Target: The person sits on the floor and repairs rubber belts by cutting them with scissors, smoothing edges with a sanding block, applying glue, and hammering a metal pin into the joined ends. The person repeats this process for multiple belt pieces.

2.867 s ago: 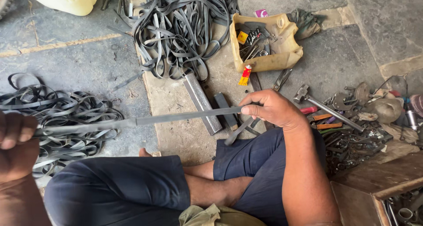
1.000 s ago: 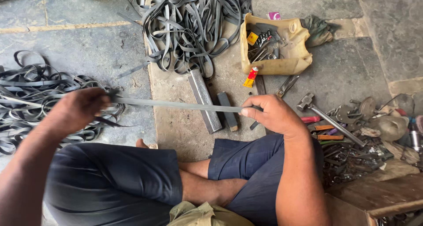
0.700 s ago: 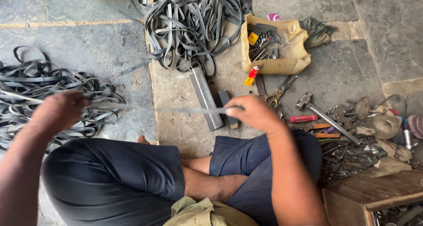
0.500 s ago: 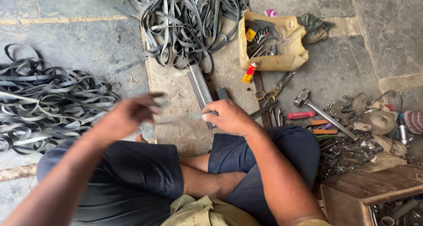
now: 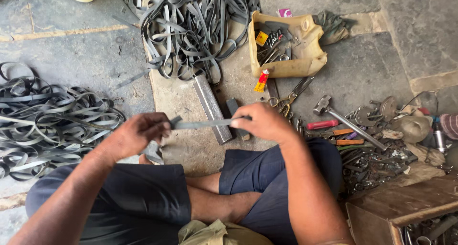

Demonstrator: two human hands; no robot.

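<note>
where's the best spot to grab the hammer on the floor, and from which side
Probably the handle, around its middle, coming down from above. The hammer lies flat on the stone, head up-left, its handle running down-right toward the scrap pile. The middle stretch looks barest; the far end runs into clutter.

Strip at frame centre – heaps left and top

The strip (image 5: 202,124) spans between left hand (image 5: 136,136) and right hand (image 5: 265,123); tool tub (image 5: 310,58) upper right.

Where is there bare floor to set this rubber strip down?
Bare floor lies between the left strip pile and the upper strip heap, and right of the yellow container above the hammer. The tool clutter is crowded.
</note>
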